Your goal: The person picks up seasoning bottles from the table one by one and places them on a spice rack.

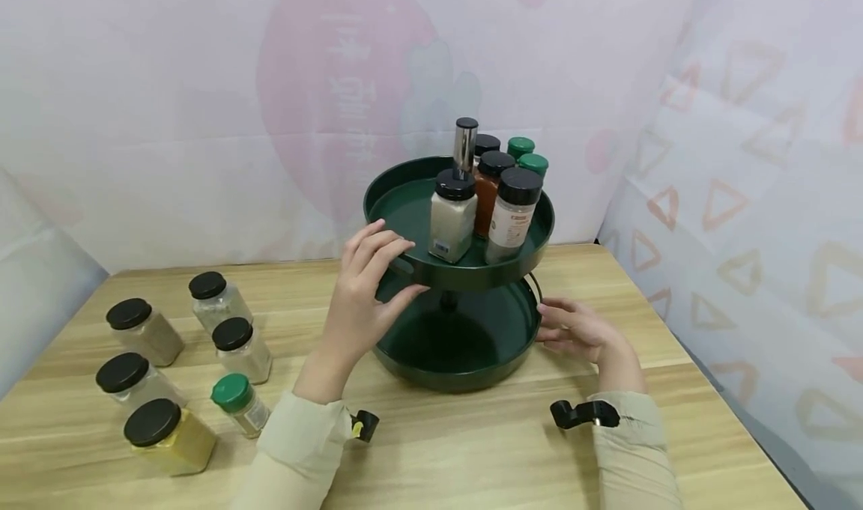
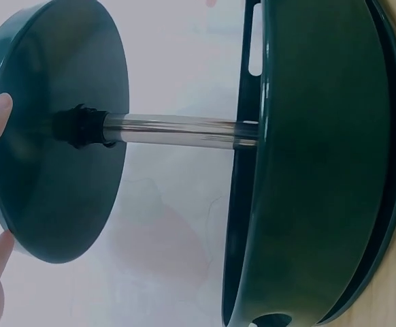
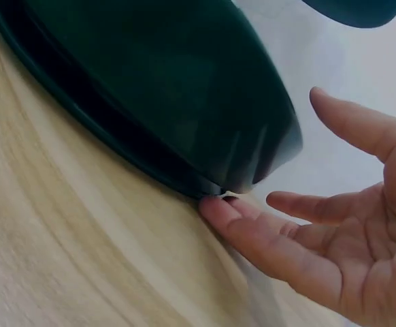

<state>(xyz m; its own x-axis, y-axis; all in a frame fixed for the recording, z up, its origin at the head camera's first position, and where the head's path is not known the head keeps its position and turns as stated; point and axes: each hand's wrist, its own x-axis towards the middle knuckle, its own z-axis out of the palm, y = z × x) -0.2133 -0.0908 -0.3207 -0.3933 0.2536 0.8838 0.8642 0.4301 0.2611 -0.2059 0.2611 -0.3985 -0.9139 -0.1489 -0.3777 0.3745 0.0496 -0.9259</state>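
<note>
A dark green two-tier turntable rack stands on the table, its upper tray joined to the lower tray by a metal pole. My left hand holds the upper tray's left rim, fingers over the edge and thumb lower down. My right hand is at the lower tray's right side. Its fingertips touch the base edge in the right wrist view, the fingers fairly straight and the thumb apart. On the upper tray stand a white-powder jar, a labelled shaker, a red-brown spice jar and green-capped jars.
Left on the table stand several spice jars with black lids, including a yellow one and a brownish one. A green-capped jar is nearest my left sleeve. A patterned cloth hangs behind the table.
</note>
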